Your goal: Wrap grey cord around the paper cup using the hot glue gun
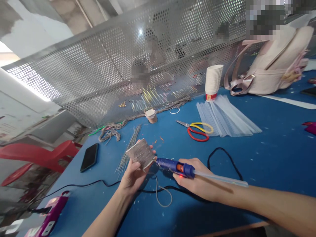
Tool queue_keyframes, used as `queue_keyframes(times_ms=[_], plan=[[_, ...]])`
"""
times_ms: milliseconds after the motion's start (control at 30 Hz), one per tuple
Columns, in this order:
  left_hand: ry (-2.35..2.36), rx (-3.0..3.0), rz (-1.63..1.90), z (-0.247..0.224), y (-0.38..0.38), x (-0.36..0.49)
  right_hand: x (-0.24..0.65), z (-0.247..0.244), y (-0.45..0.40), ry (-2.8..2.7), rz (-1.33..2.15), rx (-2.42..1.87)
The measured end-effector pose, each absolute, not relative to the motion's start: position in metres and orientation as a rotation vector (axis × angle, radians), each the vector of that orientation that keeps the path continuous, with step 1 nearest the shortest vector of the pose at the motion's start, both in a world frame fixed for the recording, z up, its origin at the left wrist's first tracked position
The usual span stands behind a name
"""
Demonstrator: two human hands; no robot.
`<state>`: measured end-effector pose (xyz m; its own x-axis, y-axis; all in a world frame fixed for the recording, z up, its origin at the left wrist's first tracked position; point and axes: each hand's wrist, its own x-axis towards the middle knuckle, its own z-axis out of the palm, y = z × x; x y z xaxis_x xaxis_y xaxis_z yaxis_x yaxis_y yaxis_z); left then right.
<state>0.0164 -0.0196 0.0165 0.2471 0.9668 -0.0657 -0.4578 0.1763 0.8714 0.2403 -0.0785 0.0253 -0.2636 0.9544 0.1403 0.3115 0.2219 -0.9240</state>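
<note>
My left hand is wrapped round a cup-like piece covered in grey cord, tilted on its side. From it a loose cord end curls down over the table. My right hand grips a blue glue gun, whose tip touches or nearly touches the lower right edge of the piece. A clear glue stick juts out of the back of the gun, and a small red light glows on its side. Thin grey wires lie behind my left hand.
On the blue table lie scissors, clear strips, a phone and a black cable. Stacked paper cups, a small basket and a bag stand near the perforated metal divider. A purple power strip sits front left.
</note>
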Motion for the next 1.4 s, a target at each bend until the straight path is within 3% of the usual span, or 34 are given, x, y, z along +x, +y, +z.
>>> queue_keyframes(times_ms=[533,1400], plan=[[0.862,0.751,1.298,0.02,-0.017,0.022,0.241,0.026,-0.079,-1.671,1.03,-1.217],[0.868,0.836,1.231,0.019,-0.02,0.024,0.238,0.02,-0.08,-1.796,0.978,-1.215]])
